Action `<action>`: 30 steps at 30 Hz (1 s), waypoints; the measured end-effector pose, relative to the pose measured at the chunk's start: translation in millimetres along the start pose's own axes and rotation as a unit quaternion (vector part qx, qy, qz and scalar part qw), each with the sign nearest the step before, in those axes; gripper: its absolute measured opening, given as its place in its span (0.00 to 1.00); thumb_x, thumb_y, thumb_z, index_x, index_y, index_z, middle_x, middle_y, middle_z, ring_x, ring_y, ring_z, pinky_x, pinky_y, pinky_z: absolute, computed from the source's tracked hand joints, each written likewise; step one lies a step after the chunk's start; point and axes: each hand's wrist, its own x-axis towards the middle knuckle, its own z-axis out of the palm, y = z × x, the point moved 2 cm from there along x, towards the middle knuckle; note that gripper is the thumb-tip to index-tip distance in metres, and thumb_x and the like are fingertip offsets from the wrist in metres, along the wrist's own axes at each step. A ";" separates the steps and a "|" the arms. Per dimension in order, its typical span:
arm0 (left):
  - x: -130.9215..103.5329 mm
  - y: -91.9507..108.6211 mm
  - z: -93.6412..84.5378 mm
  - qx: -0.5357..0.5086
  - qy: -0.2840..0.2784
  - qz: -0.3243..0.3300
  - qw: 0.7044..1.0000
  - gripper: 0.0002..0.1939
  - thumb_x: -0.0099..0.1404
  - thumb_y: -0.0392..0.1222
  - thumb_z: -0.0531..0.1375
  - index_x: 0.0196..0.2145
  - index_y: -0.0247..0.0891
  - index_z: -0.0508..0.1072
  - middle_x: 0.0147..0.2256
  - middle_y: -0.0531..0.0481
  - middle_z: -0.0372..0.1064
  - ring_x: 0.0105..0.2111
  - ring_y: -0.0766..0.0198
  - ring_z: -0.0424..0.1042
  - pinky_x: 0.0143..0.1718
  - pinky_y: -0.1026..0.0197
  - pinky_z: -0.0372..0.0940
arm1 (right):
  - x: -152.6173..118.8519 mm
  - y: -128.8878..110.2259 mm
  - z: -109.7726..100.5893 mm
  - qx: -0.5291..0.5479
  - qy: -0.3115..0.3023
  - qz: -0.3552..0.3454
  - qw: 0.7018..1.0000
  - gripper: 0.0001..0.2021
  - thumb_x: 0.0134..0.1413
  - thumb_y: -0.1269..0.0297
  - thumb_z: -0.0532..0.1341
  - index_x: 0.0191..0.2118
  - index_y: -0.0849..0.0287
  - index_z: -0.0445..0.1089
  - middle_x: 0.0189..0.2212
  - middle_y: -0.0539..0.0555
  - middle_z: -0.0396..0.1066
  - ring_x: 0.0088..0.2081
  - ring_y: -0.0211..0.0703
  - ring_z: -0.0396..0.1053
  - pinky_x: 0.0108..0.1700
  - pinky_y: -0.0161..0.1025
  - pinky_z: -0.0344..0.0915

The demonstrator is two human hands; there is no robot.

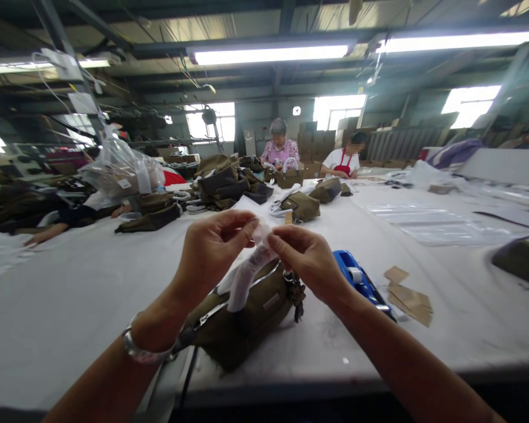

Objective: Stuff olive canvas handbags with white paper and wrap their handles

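Observation:
An olive-green handbag (251, 314) lies on the white table right in front of me, its silver zipper along the top. White translucent wrapping (243, 281) covers its raised handle. My left hand (218, 247) pinches the upper end of this wrapping between thumb and fingers. From the other side, my right hand (306, 255) pinches the same wrapping, close to the left fingertips. A dark charm (297, 295) hangs at the bag's right end, below my right hand.
Right of the bag are a blue tape dispenser (361, 282) and brown paper pieces (409, 294). More olive bags (229, 182) are piled farther back. Clear plastic sleeves (432, 223) lie at the right. Two people sit across the table; another person's arm (48, 234) reaches in at left.

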 end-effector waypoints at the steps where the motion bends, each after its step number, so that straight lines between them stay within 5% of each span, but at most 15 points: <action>1: -1.2 0.9 0.1 0.024 0.005 0.016 1.000 0.14 0.60 0.48 0.70 0.40 0.36 0.82 0.34 0.49 0.82 0.28 0.63 0.79 0.31 0.66 0.75 | 1.4 1.0 -0.3 0.005 -0.003 0.013 1.000 0.14 0.55 0.52 0.69 0.38 0.58 0.78 0.26 0.48 0.73 0.24 0.34 0.65 0.25 0.32 0.61; 6: -9.6 1.9 2.8 0.164 0.035 0.116 0.979 0.10 0.66 0.44 0.65 0.42 0.40 0.82 0.40 0.50 0.82 0.34 0.62 0.81 0.34 0.67 0.72 | 5.7 2.2 -1.7 -0.009 -0.025 0.035 0.999 0.16 0.54 0.50 0.69 0.31 0.60 0.75 0.22 0.49 0.73 0.19 0.33 0.61 0.21 0.31 0.57; 11: -22.2 7.3 8.4 0.206 0.016 0.220 0.953 0.07 0.67 0.41 0.64 0.42 0.44 0.83 0.48 0.50 0.80 0.46 0.58 0.80 0.50 0.60 0.73 | 6.6 3.4 0.9 0.054 -0.032 0.015 0.998 0.18 0.50 0.47 0.71 0.31 0.59 0.77 0.23 0.49 0.74 0.21 0.34 0.66 0.23 0.32 0.63; 21: -14.7 -1.0 2.6 0.090 -0.030 0.069 0.993 0.13 0.66 0.46 0.66 0.47 0.40 0.81 0.46 0.49 0.81 0.44 0.58 0.81 0.45 0.64 0.74 | 2.9 3.1 2.9 0.057 0.007 -0.007 0.998 0.14 0.53 0.51 0.70 0.34 0.58 0.78 0.24 0.49 0.74 0.24 0.36 0.69 0.26 0.33 0.67; 30: -15.9 -6.4 7.0 0.125 0.012 0.138 0.982 0.08 0.69 0.39 0.63 0.43 0.41 0.82 0.48 0.49 0.80 0.48 0.59 0.79 0.52 0.62 0.72 | 4.1 12.6 1.4 0.045 0.006 0.020 0.999 0.16 0.55 0.51 0.70 0.32 0.61 0.77 0.21 0.48 0.73 0.21 0.34 0.66 0.23 0.31 0.64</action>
